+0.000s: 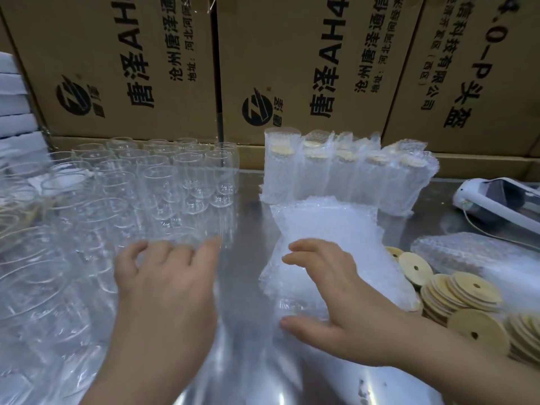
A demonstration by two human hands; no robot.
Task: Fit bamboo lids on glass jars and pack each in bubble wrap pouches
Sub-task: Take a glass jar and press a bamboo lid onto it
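Our left hand (166, 276) is open, fingers spread, at the near edge of the glass jars (163, 182) crowding the left side. Our right hand (330, 287), also open, lies over the stack of pouches (330, 226). A bare strip of table (247, 229) runs between them. Lids (455, 290) are piled at the right, and wrapped jars (344, 173) stand behind.

Jars (43, 287) at near left blurred, outlines run together, count unclear; outermost cut by left edge. Left hand (163, 276) fingertips over blurred glass: touching or not, cannot tell. Right hand (336, 290) hides part of pouches (330, 226). Back row of wrapped jars (344, 173) mostly hidden behind front row. Lids (467, 293), white device (502, 200) cut by right edge. Boxes (117, 68) cut by top edge; white stack (14, 112) by left.
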